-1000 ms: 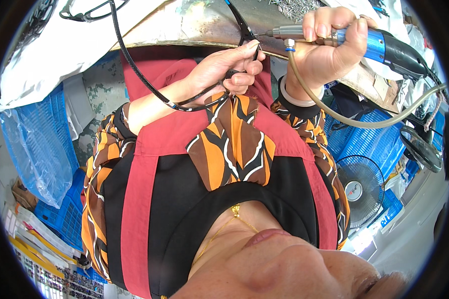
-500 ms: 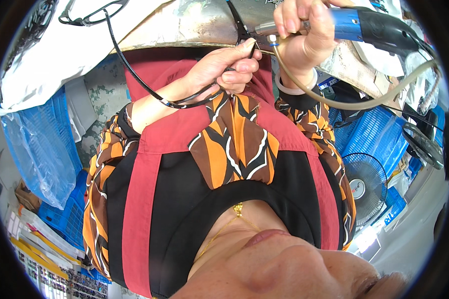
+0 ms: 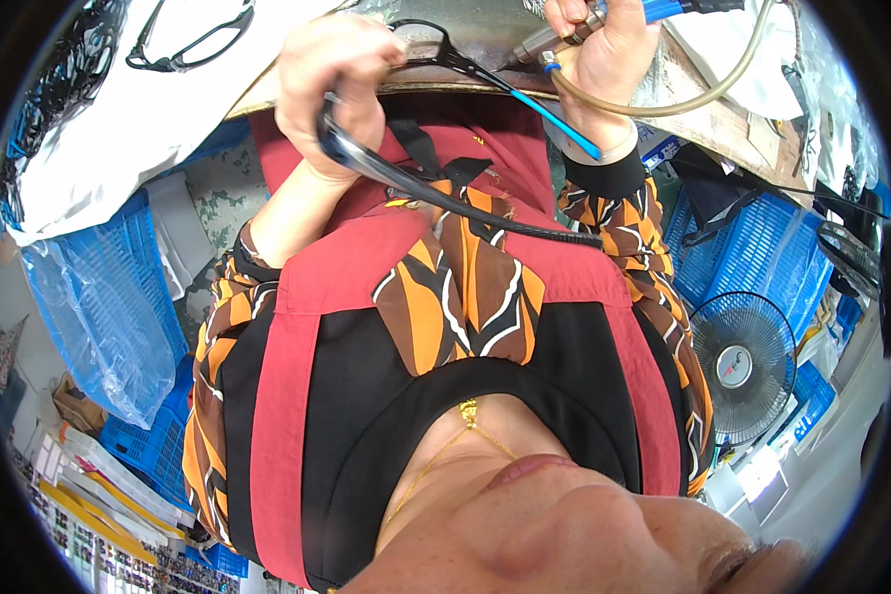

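- My left hand [image 3: 332,94] is closed around a pair of black eyeglass frames [image 3: 436,59] — held up near the edge of the workbench [image 3: 723,124]; its fingers wrap one temple arm near the hinge.
- The glasses are dark and glossy; one lens rim shows beside my fingers; one temple arm runs long and black down across my chest; the other ends in a bright blue tip [image 3: 564,129].
- My right hand [image 3: 604,54] is clamped on a handheld tool [image 3: 614,20] — metal-grey nose, blue body — with a beige hose [image 3: 693,99] looping away from it.
- The tool's nose sits just beside the frame's hinge; I cannot tell whether they touch.
- A second pair of dark glasses [image 3: 188,45] lies on white sheeting at upper left; blue crates [image 3: 752,243] and a small fan [image 3: 742,366] stand to my right.
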`<action>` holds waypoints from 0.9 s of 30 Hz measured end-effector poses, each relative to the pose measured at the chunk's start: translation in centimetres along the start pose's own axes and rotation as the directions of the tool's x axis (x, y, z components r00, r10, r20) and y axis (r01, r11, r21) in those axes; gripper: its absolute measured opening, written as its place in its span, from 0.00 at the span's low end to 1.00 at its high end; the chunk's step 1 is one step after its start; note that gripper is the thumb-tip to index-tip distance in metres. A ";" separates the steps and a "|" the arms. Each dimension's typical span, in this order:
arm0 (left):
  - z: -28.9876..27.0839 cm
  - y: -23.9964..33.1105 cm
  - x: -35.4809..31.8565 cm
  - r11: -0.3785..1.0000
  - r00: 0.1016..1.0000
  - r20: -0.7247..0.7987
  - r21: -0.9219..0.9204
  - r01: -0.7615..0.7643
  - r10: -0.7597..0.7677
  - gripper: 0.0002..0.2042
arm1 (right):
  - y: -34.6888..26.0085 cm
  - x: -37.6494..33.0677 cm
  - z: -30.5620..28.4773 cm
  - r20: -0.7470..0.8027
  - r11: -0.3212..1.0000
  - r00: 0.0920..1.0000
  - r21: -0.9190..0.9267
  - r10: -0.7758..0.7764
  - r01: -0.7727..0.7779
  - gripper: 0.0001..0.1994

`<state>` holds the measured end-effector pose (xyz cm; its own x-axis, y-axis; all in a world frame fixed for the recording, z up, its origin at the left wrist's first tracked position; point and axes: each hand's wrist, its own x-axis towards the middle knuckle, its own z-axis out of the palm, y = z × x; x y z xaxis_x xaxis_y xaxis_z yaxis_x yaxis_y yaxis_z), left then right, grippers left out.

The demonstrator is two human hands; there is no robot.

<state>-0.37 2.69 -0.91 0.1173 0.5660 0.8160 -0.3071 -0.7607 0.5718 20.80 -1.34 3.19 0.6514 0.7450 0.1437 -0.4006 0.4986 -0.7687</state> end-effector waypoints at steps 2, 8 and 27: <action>-0.2 0.2 -0.7 0.972 0.983 0.135 -0.219 -0.090 0.121 0.08 | -0.5 0.1 0.2 0.020 0.999 1.000 -0.048 0.021 -0.020 0.07; -1.0 1.1 -1.9 0.976 0.977 0.187 -0.208 -0.061 0.100 0.21 | -1.4 0.1 1.9 0.176 0.994 0.979 0.048 -0.104 0.097 0.13; -0.8 0.9 -1.5 0.969 0.958 0.204 -0.182 -0.167 0.204 0.19 | -1.2 0.3 3.3 0.226 0.992 0.967 0.008 -0.121 0.122 0.12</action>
<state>-1.59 1.45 -1.71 0.2424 0.3222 0.9151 -0.4891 -0.7740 0.4021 19.38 -0.23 6.24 0.5322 0.7602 0.3727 -0.3229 0.5892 -0.7407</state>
